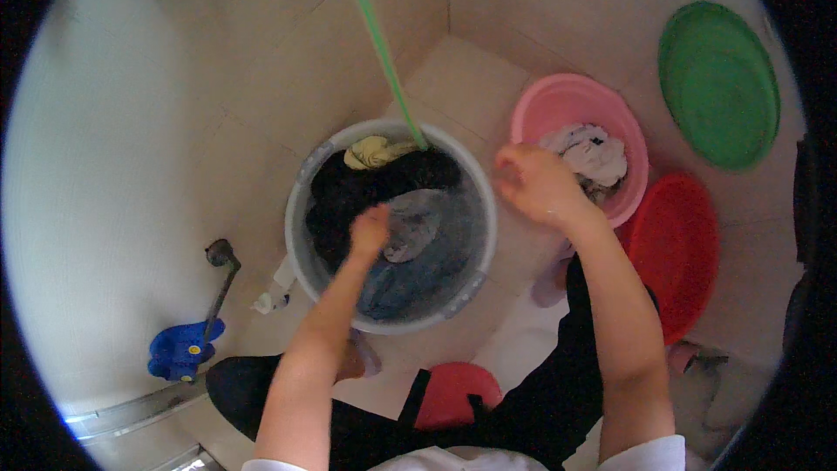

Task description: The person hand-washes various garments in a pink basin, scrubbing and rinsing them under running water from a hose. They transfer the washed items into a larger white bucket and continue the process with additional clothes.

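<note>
A large grey-rimmed tub (490,222) on the tiled floor holds water and wet clothes. In it lie dark fabric (346,199), a yellowish cloth (369,152) and a thin greyish cloth (413,226). My left hand (371,232) is over the tub, at the left edge of the greyish cloth; whether it grips the cloth cannot be made out. Between the tub and a pink basin (567,84) is my right hand (539,182), fingers curved and apart, nothing visible in them. Behind that hand, a whitish garment (595,154) lies in the basin, partly hidden by my wrist.
A green hose or stream (379,39) slants down into the tub. Green (719,85) and red (677,258) basins stand by the right wall. A wall pipe (222,275) and blue object (183,350) are at left. A red stool (458,396) shows between my legs.
</note>
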### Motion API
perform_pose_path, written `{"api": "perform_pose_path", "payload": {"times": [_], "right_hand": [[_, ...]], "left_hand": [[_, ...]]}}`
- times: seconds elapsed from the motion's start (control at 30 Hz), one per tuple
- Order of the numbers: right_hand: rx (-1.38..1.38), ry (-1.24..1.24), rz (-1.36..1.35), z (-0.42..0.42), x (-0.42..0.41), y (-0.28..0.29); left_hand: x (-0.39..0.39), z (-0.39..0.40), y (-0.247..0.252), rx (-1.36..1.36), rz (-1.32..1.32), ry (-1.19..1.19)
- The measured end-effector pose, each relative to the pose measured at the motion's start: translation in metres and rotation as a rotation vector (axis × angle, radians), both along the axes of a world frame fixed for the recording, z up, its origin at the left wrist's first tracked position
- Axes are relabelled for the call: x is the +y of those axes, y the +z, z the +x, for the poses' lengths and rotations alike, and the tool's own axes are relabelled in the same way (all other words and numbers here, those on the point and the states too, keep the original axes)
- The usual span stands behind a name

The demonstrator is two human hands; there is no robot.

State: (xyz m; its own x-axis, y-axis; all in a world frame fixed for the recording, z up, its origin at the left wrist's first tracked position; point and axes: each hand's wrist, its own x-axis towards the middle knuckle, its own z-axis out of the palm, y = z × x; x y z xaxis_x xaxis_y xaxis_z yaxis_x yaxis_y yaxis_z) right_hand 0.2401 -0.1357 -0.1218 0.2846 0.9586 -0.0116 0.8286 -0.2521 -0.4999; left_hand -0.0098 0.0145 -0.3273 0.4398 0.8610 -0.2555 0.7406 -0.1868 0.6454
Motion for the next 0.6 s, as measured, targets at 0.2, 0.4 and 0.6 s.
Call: {"api": "perform_pose_path", "payload": {"times": [0.2, 0.4, 0.6], "right_hand": [[-0.001, 0.217, -0.161, -0.017, 0.008, -0.024], [0.18, 0.295, -0.227, -0.059, 0.027, -0.039], [0.595, 0.21, 0.18, -0.086, 0.045, -0.082]], "left_hand": [[-0.002, -0.008, 0.222, 0.029, 0.3, -0.113], [0.014, -0.017, 0.399, -0.582, 0.164, 0.064], [0.031, -0.022, 0.543, -0.915, 0.342, -0.129]]}}
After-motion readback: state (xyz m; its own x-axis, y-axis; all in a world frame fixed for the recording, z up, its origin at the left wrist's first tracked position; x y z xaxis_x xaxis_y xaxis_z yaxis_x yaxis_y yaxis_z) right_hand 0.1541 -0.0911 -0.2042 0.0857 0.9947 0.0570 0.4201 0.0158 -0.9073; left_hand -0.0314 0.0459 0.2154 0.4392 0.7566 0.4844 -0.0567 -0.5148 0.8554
